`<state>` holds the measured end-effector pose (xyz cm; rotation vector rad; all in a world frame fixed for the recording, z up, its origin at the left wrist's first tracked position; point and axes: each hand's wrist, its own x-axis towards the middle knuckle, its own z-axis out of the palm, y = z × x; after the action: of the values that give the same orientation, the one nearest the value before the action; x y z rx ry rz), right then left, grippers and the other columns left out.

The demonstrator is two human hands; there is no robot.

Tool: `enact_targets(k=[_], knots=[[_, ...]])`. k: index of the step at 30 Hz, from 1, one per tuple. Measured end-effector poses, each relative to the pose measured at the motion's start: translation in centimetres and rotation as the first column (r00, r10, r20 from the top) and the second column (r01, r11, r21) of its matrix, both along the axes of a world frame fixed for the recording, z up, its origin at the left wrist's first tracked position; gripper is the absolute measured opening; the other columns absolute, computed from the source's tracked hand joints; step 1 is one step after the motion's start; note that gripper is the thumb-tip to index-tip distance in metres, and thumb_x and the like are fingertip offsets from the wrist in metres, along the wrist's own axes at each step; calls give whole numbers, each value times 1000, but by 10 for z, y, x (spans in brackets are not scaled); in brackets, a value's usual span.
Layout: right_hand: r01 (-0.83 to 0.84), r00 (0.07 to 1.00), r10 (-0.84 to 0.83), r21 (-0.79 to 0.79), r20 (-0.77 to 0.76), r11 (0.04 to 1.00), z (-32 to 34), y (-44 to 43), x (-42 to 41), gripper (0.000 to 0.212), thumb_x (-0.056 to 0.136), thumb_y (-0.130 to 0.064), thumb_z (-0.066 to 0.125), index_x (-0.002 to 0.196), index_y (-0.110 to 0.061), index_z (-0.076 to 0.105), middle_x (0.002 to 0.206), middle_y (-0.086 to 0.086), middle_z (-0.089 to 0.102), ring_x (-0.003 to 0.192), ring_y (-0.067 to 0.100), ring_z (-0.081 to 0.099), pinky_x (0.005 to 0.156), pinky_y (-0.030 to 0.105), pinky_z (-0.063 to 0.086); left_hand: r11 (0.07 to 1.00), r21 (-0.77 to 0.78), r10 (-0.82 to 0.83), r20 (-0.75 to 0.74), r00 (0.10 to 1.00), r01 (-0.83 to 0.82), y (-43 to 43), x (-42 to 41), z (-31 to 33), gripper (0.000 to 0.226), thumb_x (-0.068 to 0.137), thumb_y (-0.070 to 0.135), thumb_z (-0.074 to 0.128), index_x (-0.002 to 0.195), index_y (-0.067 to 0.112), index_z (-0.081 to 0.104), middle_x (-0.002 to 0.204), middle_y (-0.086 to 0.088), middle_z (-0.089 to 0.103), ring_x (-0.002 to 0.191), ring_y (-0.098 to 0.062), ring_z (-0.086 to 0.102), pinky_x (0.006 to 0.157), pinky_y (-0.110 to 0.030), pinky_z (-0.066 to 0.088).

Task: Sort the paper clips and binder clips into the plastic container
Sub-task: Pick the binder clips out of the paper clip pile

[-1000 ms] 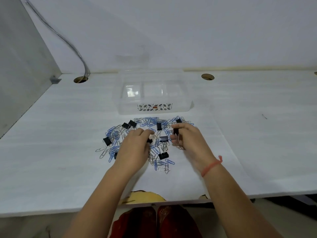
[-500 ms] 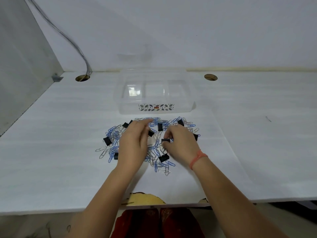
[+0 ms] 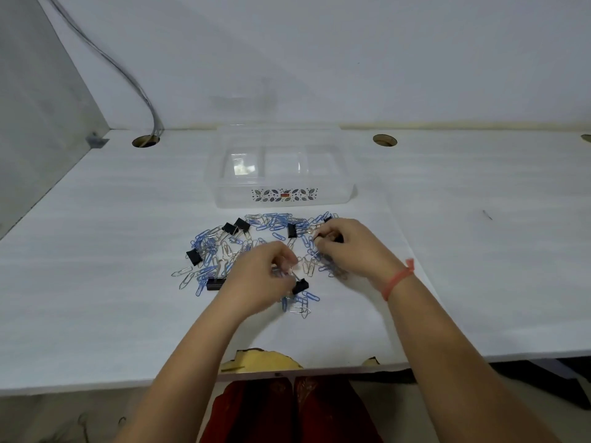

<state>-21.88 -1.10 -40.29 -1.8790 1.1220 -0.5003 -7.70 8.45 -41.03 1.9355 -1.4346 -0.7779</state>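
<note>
Pinched by its wire handles in the left hand (image 3: 262,276) was a black binder clip (image 3: 300,286), while the right hand (image 3: 347,247) was closed on clips in the pile (image 3: 256,247) at frame centre, so picking was judged underway, a carry to the empty plastic container (image 3: 281,174) above being needed next.

The left hand (image 3: 259,276) now sits nearer the person than half a second ago, fingertips pinching what seems to be a black binder clip (image 3: 300,286). The right hand (image 3: 348,247) has shifted right and farther out, toward the pile's far edge.
</note>
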Motion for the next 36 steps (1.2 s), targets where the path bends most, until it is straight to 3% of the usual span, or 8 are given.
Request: enact_targets(k=[3, 12, 15, 18, 25, 28, 33, 36], knots=[[129, 968, -164, 181, 192, 975, -2, 3, -12, 11, 92, -9, 53, 87, -14, 61, 72, 3, 56, 62, 10, 53, 56, 17, 45, 984, 87, -176, 288, 941, 157, -3, -5, -3, 35, 78, 6, 63, 106, 27, 65, 94, 3, 59, 82, -13, 56, 69, -26, 44], [175, 798, -473, 608, 373, 774, -9, 2, -35, 32, 88, -30, 62, 63, -19, 47, 53, -3, 41, 43, 9, 33, 37, 18, 29, 959, 31, -272, 364, 891, 280, -10, -2, -12, 26, 87, 20, 58, 113, 24, 58, 106, 5, 45, 105, -16, 46, 81, -26, 38], [211, 708, -559, 626, 432, 751, -10, 0, -38, 34, 82, -13, 70, 59, -17, 44, 44, -4, 47, 35, 6, 40, 34, 16, 37, 964, -110, -210, 233, 949, 241, -11, -6, -7, 19, 90, 25, 56, 109, 24, 58, 104, 5, 52, 94, -13, 45, 72, -24, 34], [226, 620, -637, 673, 458, 704, -13, -3, -38, 29, 79, 7, 65, 70, -16, 48, 47, 0, 55, 32, 5, 43, 35, 15, 40, 986, -165, -81, -262, 962, 38, -10, -14, 2, 10, 90, 24, 58, 99, 23, 60, 98, 1, 65, 85, -17, 56, 73, -33, 46], [258, 959, -279, -243, -56, 935, -31, -6, -43, 36, 79, -9, 64, 112, -23, 64, 93, 2, 60, 82, 19, 58, 73, 25, 42, 967, -21, 127, -826, 549, -255, -21, -23, 1, 23, 97, 20, 38, 98, 13, 60, 61, 5, 61, 57, -9, 44, 50, -21, 31], [92, 961, -163, -295, -225, 951, -34, -5, -34, 40, 83, -11, 59, 121, -25, 61, 108, 3, 53, 100, 23, 56, 78, 19, 33, 944, 47, 211, -848, 486, -327, -26, -28, 0, 31, 96, 19, 35, 94, 11, 65, 53, 3, 52, 45, -7, 40, 39, -16, 29], [102, 959, -186, -349, -216, 932, -31, -6, -23, 25, 81, -6, 55, 102, -18, 57, 104, 8, 59, 91, 26, 56, 70, 25, 32, 901, 213, 267, -959, 97, -379, -33, -29, 2, 23, 90, 15, 37, 76, 7, 54, 64, -8, 52, 46, -14, 42, 33, -15, 26], [106, 972, -170, -343, -163, 933, -32, -7, -23, 22, 78, -4, 56, 97, -17, 55, 94, 3, 60, 76, 18, 49, 61, 27, 31, 903, 216, 275, -955, 113, -371, -36, -26, 1, 18, 86, 15, 39, 78, 9, 54, 74, -11, 64, 46, -16, 54, 34, -14, 30]])
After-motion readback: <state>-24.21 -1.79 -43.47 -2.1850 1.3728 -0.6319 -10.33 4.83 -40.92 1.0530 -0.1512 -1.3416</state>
